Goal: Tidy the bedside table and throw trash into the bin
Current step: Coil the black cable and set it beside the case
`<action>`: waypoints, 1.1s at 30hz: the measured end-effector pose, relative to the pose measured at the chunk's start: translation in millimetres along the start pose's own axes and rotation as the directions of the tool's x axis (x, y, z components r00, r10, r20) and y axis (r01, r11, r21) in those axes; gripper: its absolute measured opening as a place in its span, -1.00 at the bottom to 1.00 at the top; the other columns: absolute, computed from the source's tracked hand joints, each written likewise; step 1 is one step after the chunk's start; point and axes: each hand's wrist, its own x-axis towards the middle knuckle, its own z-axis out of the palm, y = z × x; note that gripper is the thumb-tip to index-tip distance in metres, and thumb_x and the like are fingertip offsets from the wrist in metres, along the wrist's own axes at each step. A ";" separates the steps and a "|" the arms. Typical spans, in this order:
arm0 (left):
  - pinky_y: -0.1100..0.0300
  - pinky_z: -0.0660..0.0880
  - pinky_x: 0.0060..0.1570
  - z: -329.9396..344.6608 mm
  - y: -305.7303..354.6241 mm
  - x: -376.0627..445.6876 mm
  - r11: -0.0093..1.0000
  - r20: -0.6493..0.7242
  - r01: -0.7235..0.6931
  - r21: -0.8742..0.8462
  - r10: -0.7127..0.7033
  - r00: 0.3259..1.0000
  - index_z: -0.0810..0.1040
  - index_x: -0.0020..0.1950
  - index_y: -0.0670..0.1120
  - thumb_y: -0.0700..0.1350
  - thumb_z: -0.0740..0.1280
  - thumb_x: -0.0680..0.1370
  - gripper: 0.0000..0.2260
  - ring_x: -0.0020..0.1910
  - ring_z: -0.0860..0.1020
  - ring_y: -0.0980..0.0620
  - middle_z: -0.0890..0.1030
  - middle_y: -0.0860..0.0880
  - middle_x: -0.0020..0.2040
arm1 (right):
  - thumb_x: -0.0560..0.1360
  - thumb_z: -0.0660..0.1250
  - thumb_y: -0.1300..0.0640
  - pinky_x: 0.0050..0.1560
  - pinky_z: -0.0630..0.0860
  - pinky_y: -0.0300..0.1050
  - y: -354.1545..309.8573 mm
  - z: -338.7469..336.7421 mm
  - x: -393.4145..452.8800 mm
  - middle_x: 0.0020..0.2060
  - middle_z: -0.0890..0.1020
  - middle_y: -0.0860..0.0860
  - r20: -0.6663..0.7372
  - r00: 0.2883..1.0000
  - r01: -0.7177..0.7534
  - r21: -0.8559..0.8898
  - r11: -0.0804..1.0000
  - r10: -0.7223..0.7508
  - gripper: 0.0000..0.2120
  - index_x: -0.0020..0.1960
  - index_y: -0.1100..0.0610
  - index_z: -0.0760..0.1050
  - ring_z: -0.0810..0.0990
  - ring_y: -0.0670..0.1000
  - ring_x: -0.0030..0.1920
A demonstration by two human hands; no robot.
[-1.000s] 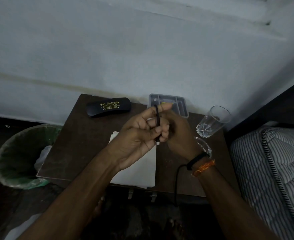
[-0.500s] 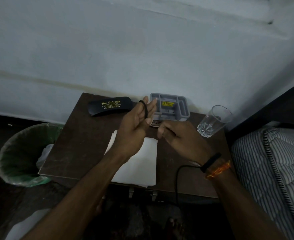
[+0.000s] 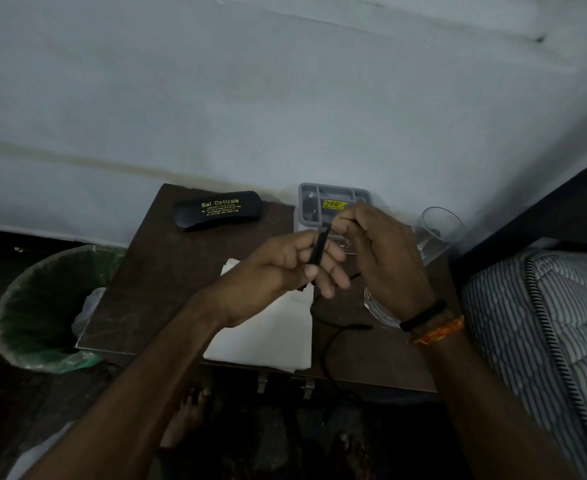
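In the head view, both hands are winding a black cable [image 3: 319, 249] above the worktop [image 3: 167, 282] centre: the left hand [image 3: 285, 268] grips the coil, the right hand [image 3: 378, 251] pinches its top end. The coil's long axis runs roughly 12 to 6 o'clock, and slack trails off toward 6. The likely next move is another wrap.

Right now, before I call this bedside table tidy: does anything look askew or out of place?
Yes. The drinking glass at the table's right rear looks tilted, not upright. A black cable trails off the front edge, and the white paper overhangs that edge.
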 end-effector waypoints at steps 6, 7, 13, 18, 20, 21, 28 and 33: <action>0.23 0.50 -0.10 5.4 -0.4 6.3 0.947 -0.127 -0.132 -0.293 0.098 0.987 0.38 0.37 -0.35 -0.40 0.12 0.57 -0.64 -0.11 0.57 0.02 0.60 -0.26 0.20 | 0.53 0.18 0.12 -0.15 0.49 -0.26 -2.5 16.8 -6.4 -0.31 0.55 -0.29 0.244 0.957 -0.190 0.124 0.974 0.156 -0.82 -0.04 0.01 0.56 0.56 -0.26 -0.22; 0.21 0.54 -0.08 5.2 -0.5 6.9 0.934 -0.165 -0.144 -0.327 0.094 0.982 0.38 0.38 -0.34 -0.41 0.12 0.58 -0.64 -0.06 0.59 0.01 0.59 -0.25 0.22 | 0.54 0.18 0.10 -0.19 0.43 -0.32 -4.4 18.1 -6.7 -0.34 0.51 -0.29 0.295 0.943 -0.184 0.080 0.980 0.153 -0.84 -0.08 -0.02 0.53 0.52 -0.30 -0.26; 0.17 0.57 0.05 -7.2 -15.5 17.8 0.963 -0.482 -0.152 -0.222 0.027 0.876 0.39 0.35 -0.33 -0.44 0.11 0.60 -0.68 0.04 0.63 -0.02 0.64 -0.21 0.12 | 0.65 0.20 0.10 -0.27 0.28 -0.43 -10.7 15.5 -8.5 -0.42 0.46 -0.25 0.470 0.872 -0.122 -0.059 0.991 0.136 -0.71 -0.19 0.09 0.57 0.49 -0.38 -0.29; 0.13 0.56 0.17 3.8 -20.3 14.3 0.997 -0.429 0.025 0.079 0.011 0.903 0.41 0.35 -0.21 -0.41 0.13 0.61 -0.67 0.15 0.61 0.01 0.64 -0.14 0.14 | 0.59 0.28 0.08 -0.21 0.49 -0.07 -15.4 -5.9 -3.2 -0.27 0.64 -0.05 0.397 0.910 -0.145 0.045 0.988 0.115 -0.79 -0.19 0.07 0.55 0.59 -0.08 -0.23; 0.16 0.56 0.13 5.4 -18.8 12.2 0.996 -0.346 0.033 0.077 -0.004 0.938 0.43 0.33 -0.23 -0.39 0.14 0.61 -0.69 0.11 0.62 0.03 0.64 -0.14 0.12 | 0.60 0.27 0.12 -0.20 0.48 -0.08 -14.5 -11.9 -1.5 -0.29 0.62 -0.08 0.371 0.922 -0.169 0.134 0.977 0.108 -0.82 -0.16 0.10 0.55 0.56 -0.10 -0.26; 0.19 0.57 0.08 5.0 -17.1 11.5 0.997 -0.294 0.022 0.067 -0.001 0.956 0.44 0.31 -0.26 -0.39 0.14 0.61 -0.71 0.06 0.63 0.02 0.64 -0.18 0.09 | 0.60 0.26 0.14 -0.21 0.46 -0.14 -12.3 -12.7 -0.3 -0.31 0.59 -0.09 0.344 0.933 -0.174 0.181 0.968 0.104 -0.82 -0.16 0.12 0.53 0.54 -0.12 -0.28; 0.11 0.47 -0.02 13.9 -3.7 9.2 1.000 -0.013 0.001 -0.006 -0.001 1.000 0.40 0.28 -0.39 -0.28 0.12 0.61 -0.71 -0.11 0.56 -0.02 0.60 -0.14 -0.11 | 0.60 0.22 0.11 -0.18 0.48 -0.09 -1.1 -1.4 2.9 -0.28 0.54 -0.11 0.021 0.980 -0.197 0.238 0.951 0.198 -0.84 -0.12 0.11 0.50 0.52 -0.08 -0.23; 0.26 0.48 -0.16 11.4 -2.5 9.2 0.939 -0.170 -0.050 -0.340 -0.009 0.985 0.46 0.28 -0.34 -0.30 0.10 0.60 -0.69 -0.26 0.48 0.10 0.48 -0.04 -0.27 | 0.64 0.12 0.13 -0.18 0.52 -0.02 8.2 22.0 -8.5 -0.28 0.58 -0.08 0.148 0.953 -0.286 0.155 0.945 0.264 -0.80 -0.05 0.04 0.50 0.58 -0.08 -0.23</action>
